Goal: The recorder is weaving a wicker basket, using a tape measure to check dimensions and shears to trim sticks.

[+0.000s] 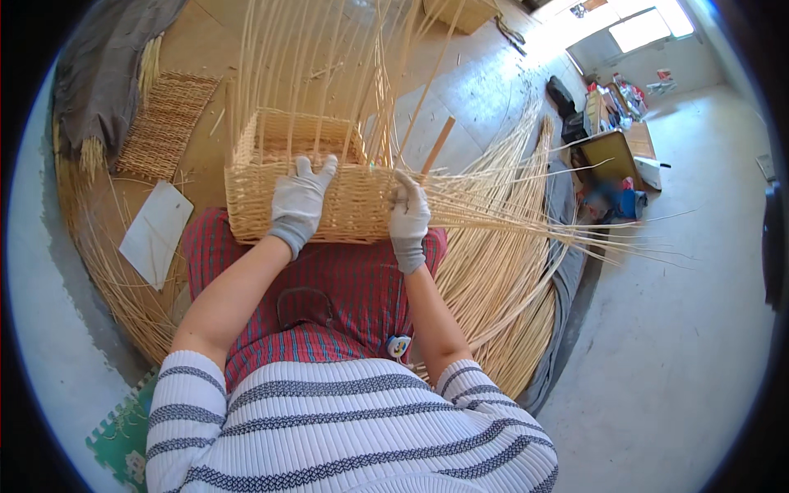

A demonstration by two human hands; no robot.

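Observation:
A rectangular wicker basket [353, 201] rests at my lap, with tall upright stakes [283, 57] rising from its walls. My left hand [301, 197], in a whitish glove with a grey cuff, grips the near wall, its fingertips at the upper edge. At the basket's right corner my right hand [408, 215], gloved alike, is closed on wicker strands [493, 215] that fan out to the right. How many strands lie in its fingers is hidden. Just beyond that hand a flat wooden stick [438, 146] stands tilted.
A large bundle of loose wicker [501, 304] lies to my right on grey cloth [563, 287]. At left are a woven mat [164, 123], a white sheet [156, 234] and dark cloth [107, 74]. A tape measure [399, 345] is beside my lap. Boxes with clutter [612, 156] stand far right.

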